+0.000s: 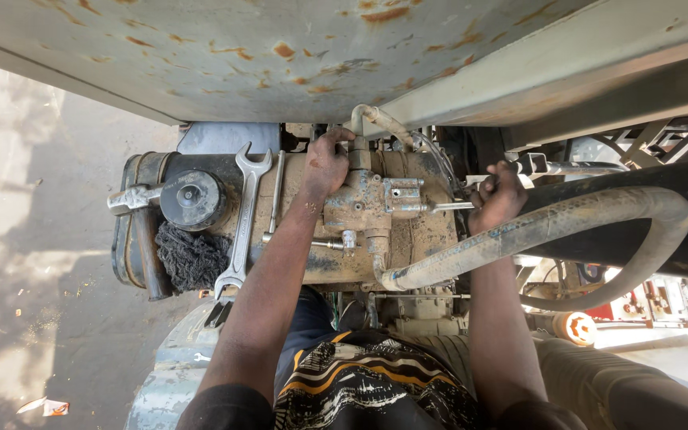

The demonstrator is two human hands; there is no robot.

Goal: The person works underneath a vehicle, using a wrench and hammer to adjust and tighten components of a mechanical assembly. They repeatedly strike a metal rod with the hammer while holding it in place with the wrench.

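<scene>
A mud-caked metal valve block (364, 205) sits on top of a dirty tank (408, 247) under a rusty vehicle body. My left hand (328, 163) rests on the block's upper left part, fingers curled over a fitting. My right hand (497, 195) is closed around a slim metal tool (451, 206) that points left into the block's side. A thick muddy hose (551, 227) curves from under the block to the right, passing below my right hand.
A large double open-end wrench (244, 219) and a thinner wrench (275, 195) lie on the tank left of my left arm. A black filler cap (193, 199), a hammer (133, 197) and a dark rag (193, 256) sit further left. Rusty panel (240, 56) overhead; concrete ground at left.
</scene>
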